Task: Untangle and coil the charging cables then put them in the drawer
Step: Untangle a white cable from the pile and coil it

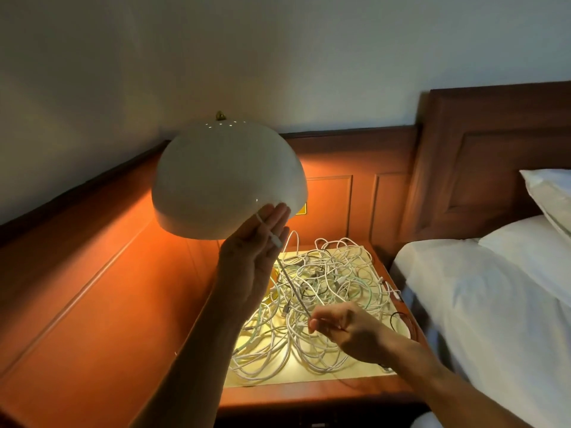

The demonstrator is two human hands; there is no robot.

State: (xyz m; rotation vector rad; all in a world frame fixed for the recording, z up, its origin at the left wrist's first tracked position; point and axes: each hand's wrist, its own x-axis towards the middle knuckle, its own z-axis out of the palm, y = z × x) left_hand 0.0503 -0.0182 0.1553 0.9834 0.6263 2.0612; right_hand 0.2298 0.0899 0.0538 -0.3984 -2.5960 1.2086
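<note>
Two hands on one strand. The left hand (256, 257) is raised high with its palm turned toward the camera, fingers (276, 217) straight and together, not clenched. A thin white charging cable (293, 285) lies across them, its white plug end (276, 240) resting against the palm side. Whether the thumb pins it, cannot tell. Likely reason for the flat, upright hand: it serves as a former to wind loops around.

The right hand (349, 332) is lower, over the front of the heap, its fingers (318, 324) pinching the same cable between thumb and forefinger. The strand runs straight and taut between the two hands, probably kept in tension to draw it clear of the rest and feed it onto the left hand.

A tangled heap of white charging cables (333, 273) covers most of the wooden bedside counter with a pale yellow top (309, 381). A white dome-shaped lamp shade (222, 180) lights it from above, and the raised left hand is very near the shade's rim. A dark cable (401, 318) lies at the heap's right edge. The bed with white sheets (479, 304) stands just right of the counter.

The drawer is not in view.

Judgement: early in the task. One coil is barely begun and the bulk is knotted. Pulling hard could tighten snags or drag the heap toward the counter's edge, and the lifted hand could knock the shade.
</note>
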